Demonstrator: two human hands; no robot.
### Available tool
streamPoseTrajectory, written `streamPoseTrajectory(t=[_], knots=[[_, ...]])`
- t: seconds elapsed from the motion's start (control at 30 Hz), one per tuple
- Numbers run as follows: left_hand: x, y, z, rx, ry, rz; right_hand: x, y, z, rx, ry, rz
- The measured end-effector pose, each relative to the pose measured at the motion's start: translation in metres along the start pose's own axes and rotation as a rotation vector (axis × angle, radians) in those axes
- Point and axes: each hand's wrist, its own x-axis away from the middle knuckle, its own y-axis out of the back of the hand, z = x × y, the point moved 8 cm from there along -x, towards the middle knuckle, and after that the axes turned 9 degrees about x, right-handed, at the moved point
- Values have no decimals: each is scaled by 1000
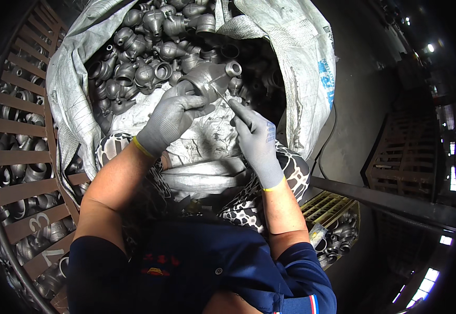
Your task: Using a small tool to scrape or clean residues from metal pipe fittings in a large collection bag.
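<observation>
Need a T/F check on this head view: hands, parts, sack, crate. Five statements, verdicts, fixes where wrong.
1. The left hand holds a gray metal casting. True.
2. The right hand is bare. False: it wears a gray glove.
3. The right hand holds a thin tool. True.
4. The white sack is tied shut. False: its mouth is open.
5. The slatted crate on the left contains metal parts. True.

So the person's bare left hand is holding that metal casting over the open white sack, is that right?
Not quite: the left hand isn't bare; the head view shows it in a gray glove. It does hold the metal casting over the open white sack.
</observation>
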Motion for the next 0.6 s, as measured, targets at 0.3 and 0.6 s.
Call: streamPoseTrajectory(t=[0.3, 0.6], knots=[[3, -3, -9, -347, -38, 95, 4, -11, 5, 78, -83, 202], [0, -3, -7, -561, -133, 165, 0, -6, -8, -68, -141, 256]])
